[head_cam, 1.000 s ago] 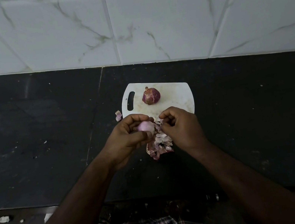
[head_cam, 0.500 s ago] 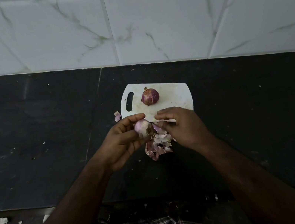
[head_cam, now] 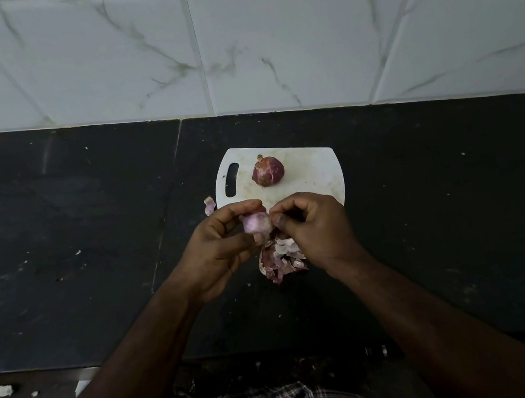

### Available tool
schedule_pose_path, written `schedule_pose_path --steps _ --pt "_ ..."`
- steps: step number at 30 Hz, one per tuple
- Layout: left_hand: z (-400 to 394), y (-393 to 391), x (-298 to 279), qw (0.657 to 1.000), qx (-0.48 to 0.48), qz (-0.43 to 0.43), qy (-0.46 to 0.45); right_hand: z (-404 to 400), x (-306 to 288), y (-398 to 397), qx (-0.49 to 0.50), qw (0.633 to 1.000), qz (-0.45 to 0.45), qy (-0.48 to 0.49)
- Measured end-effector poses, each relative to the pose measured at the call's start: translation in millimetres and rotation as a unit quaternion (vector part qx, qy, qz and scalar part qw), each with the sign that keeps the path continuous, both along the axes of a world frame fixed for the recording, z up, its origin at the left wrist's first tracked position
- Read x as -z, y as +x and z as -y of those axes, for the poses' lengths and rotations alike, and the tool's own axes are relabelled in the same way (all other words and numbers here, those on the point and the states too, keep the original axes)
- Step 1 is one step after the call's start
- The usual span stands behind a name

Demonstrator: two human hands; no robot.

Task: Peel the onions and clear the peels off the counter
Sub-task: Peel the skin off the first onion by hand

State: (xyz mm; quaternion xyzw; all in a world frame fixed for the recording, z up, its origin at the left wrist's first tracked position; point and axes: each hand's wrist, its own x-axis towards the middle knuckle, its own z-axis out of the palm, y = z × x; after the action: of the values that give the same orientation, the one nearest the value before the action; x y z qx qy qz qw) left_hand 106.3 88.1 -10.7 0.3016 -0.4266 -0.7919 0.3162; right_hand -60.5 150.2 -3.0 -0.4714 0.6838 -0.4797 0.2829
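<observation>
the right grip (head_cam: 314,225) has curled back in, pinching the onion (head_cam: 256,223).

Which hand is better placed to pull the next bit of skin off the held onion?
Likely right. The right hand already pinches at the side of the onion, while the left hand is occupied gripping it.

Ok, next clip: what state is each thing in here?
held onion: mostly peeled, pale, lifted above the counter.
left hand: grips the held onion.
right hand: pinches at the held onion's right side.
second onion: skin on, lying on the cutting board.
cutting board: flat on the counter.
peel pile: loose heap on the counter under the hands.
</observation>
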Motion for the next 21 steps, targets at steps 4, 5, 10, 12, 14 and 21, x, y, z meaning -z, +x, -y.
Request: schedule_pose_path --steps 4,5,10,12,14,21 --pt "-1.8 -2.8 -2.9 1.0 0.006 -0.012 -0.005 4.1 2.8 -3.9 0.027 1.0 0.014 0.004" --pt "-1.9 -3.5 -2.9 1.0 0.008 -0.012 -0.006 4.2 2.3 -6.3 0.026 0.999 0.023 0.004" --pt "-2.0 -4.0 -1.1 1.0 0.011 -0.016 0.004 -4.7 -9.5 -6.3 -0.091 0.995 -0.008 0.027" --pt "-2.5 -4.6 -3.1 1.0 0.013 0.003 -0.006 -5.6 -7.9 -4.4 -0.09 0.995 -0.044 0.015" --pt "-2.6 -5.4 -5.5 1.0 0.021 0.016 -0.016 -3.5 -5.9 -5.3 -0.067 0.997 -0.046 -0.003" --pt "-3.2 -7.2 -6.8 0.998 0.034 0.033 -0.042 -1.8 -2.9 -3.4 -0.049 0.998 0.019 0.025"
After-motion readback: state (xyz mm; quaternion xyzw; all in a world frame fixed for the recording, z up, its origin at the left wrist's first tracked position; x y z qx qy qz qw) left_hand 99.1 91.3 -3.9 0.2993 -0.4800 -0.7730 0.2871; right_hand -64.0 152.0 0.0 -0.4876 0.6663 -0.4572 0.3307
